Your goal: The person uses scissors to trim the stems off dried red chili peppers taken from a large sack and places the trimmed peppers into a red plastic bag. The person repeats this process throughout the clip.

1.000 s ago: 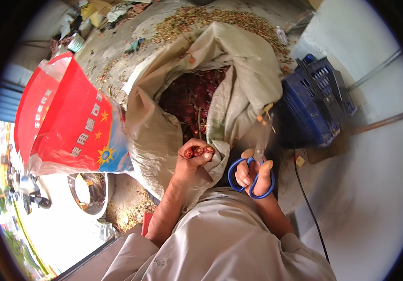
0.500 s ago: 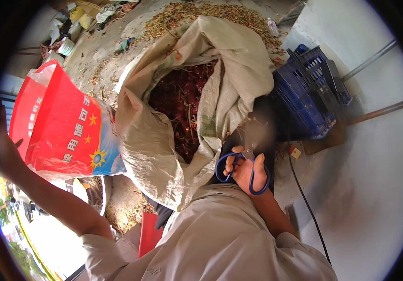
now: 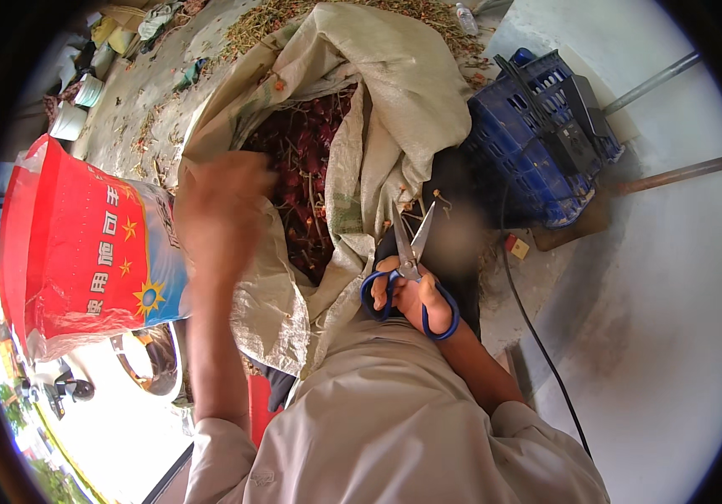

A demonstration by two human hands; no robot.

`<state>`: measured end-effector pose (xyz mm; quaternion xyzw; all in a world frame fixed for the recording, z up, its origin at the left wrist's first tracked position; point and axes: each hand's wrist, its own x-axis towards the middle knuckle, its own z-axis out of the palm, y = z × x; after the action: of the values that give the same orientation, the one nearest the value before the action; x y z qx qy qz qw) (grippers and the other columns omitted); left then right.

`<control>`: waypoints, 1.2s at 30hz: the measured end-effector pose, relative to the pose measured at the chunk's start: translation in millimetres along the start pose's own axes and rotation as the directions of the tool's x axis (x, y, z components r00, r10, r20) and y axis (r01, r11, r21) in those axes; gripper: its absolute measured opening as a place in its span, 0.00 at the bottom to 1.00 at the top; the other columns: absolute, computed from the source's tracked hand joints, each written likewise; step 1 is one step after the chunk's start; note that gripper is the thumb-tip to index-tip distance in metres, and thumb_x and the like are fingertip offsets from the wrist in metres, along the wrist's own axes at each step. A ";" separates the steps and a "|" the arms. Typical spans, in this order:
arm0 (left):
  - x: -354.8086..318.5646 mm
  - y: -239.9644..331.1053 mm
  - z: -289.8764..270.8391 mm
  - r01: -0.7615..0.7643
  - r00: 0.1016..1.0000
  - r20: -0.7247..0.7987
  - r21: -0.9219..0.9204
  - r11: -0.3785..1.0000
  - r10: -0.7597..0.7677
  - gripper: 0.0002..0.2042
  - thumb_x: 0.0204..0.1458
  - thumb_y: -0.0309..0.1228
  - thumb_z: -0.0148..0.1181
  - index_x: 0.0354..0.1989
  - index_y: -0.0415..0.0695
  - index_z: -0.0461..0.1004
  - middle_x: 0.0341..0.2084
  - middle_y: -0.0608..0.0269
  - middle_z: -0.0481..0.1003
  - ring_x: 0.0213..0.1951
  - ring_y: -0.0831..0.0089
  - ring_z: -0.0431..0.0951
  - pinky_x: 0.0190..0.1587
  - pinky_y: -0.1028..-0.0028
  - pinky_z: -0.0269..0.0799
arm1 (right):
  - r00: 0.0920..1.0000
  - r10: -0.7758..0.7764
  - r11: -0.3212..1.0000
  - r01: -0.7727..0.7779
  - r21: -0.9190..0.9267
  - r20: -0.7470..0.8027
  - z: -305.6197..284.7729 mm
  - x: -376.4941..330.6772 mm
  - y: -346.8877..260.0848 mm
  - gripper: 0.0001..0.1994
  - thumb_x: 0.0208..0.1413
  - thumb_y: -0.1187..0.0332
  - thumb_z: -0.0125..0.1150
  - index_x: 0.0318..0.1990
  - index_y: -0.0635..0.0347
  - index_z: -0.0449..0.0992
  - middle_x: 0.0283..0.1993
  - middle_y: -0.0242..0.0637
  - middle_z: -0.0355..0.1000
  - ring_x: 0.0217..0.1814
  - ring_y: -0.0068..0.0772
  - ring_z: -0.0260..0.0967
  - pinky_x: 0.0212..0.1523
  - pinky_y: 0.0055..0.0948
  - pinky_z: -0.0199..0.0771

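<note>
A large woven sack [image 3: 411,67] stands before me with its mouth rolled down. Dark red pieces [image 3: 302,160], with thin pale stems among them, fill its inside; they resemble dried chillies. My right hand [image 3: 420,301] holds scissors [image 3: 410,267] by their blue handles, thumb and fingers through the loops, blades spread and pointing away from me. A few thin stems show beyond the blade tips. Over the left rim of the sack, my left hand [image 3: 222,202] is smeared by motion, so its fingers cannot be made out. To its left sits a red and blue plastic bag [image 3: 75,252].
A blue plastic crate [image 3: 529,151] stands on the right by a pale wall [image 3: 663,336]. A black cable [image 3: 537,336] runs down beside me. Cut stems [image 3: 260,29] litter the far floor, near a clear bottle [image 3: 466,18]. White tubs [image 3: 68,122] stand at far left.
My left hand has swung right from the red bag to the sack. The scissors, blurred before, now show their blades spread. The whole view has shifted slightly.
</note>
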<state>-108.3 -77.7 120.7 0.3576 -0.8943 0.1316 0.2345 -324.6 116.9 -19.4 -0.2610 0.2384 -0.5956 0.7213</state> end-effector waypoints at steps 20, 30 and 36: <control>-66.4 -45.5 93.2 0.792 0.594 0.565 -0.535 0.294 -0.573 0.04 0.49 0.22 0.60 0.32 0.40 0.72 0.24 0.61 0.72 0.27 0.69 0.74 0.31 0.72 0.69 | 0.997 0.064 0.991 -0.059 -0.119 0.038 11.0 5.2 -8.0 0.30 0.63 0.46 0.53 0.60 0.65 0.63 0.45 0.39 0.69 0.44 0.26 0.65 0.50 0.28 0.66; -74.1 -8.1 87.7 0.282 0.529 0.677 -0.709 -0.647 -0.512 0.16 0.56 0.18 0.53 0.54 0.36 0.71 0.39 0.60 0.77 0.38 0.71 0.78 0.41 0.75 0.79 | 0.980 0.096 0.840 -0.172 -0.515 -0.172 46.1 28.3 -16.8 0.26 0.58 0.51 0.64 0.51 0.65 0.70 0.30 0.28 0.67 0.31 0.16 0.60 0.34 0.21 0.66; -69.2 19.3 64.5 0.208 0.454 0.680 -0.709 -0.674 -0.575 0.13 0.59 0.19 0.53 0.52 0.34 0.72 0.44 0.57 0.77 0.38 0.71 0.79 0.40 0.77 0.80 | 0.974 0.074 0.295 -0.224 -0.929 -0.212 77.5 49.0 -39.4 0.27 0.54 0.46 0.65 0.41 0.65 0.73 0.23 0.37 0.70 0.23 0.34 0.69 0.28 0.33 0.69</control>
<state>-98.9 -50.0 28.7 0.3979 -0.2343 -0.7057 0.5373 -294.2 69.7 63.2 -0.5720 0.6111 -0.2875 0.4655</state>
